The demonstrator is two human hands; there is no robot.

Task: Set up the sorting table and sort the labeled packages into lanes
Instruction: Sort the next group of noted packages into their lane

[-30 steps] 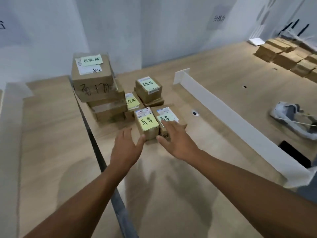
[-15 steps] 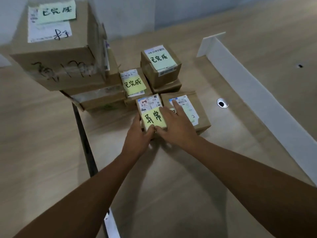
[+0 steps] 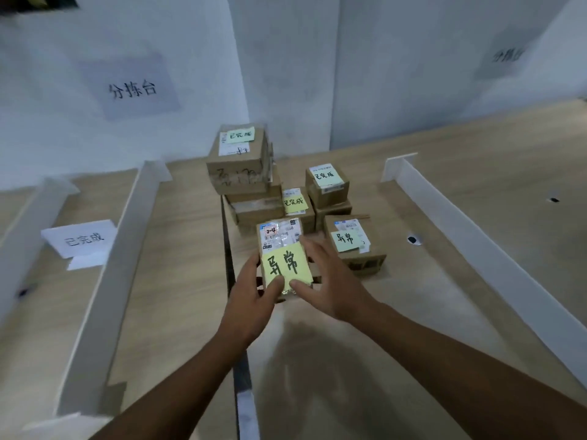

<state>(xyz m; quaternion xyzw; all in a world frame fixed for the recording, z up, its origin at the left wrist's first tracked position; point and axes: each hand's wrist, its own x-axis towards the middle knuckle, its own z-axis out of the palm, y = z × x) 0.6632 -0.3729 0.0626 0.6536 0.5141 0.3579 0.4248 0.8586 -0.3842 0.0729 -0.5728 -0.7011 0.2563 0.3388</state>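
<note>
A small cardboard package with a yellow handwritten note [image 3: 285, 250] is held between both hands, lifted a little off the wooden table. My left hand [image 3: 254, 296] grips its left and near side, thumb on the note. My right hand [image 3: 330, 281] clasps its right side. Just to the right lies a second package with a pale green note [image 3: 352, 246]. Behind stand a tall stack of boxes [image 3: 244, 173], a small box with a yellow note [image 3: 297, 204] and a box with a green note [image 3: 328, 185].
White divider boards stand on the table: one at the right [image 3: 476, 246], two at the left [image 3: 104, 281]. A white paper lane sign [image 3: 81, 239] lies in the left lane. A dark seam [image 3: 236, 344] runs between two tabletops. A paper sign hangs on the wall [image 3: 133, 87].
Both hands went from reaching for the yellow-noted package to closing on it, and it now sits raised nearer to me. The view has tilted up, showing the wall and the left lanes.
</note>
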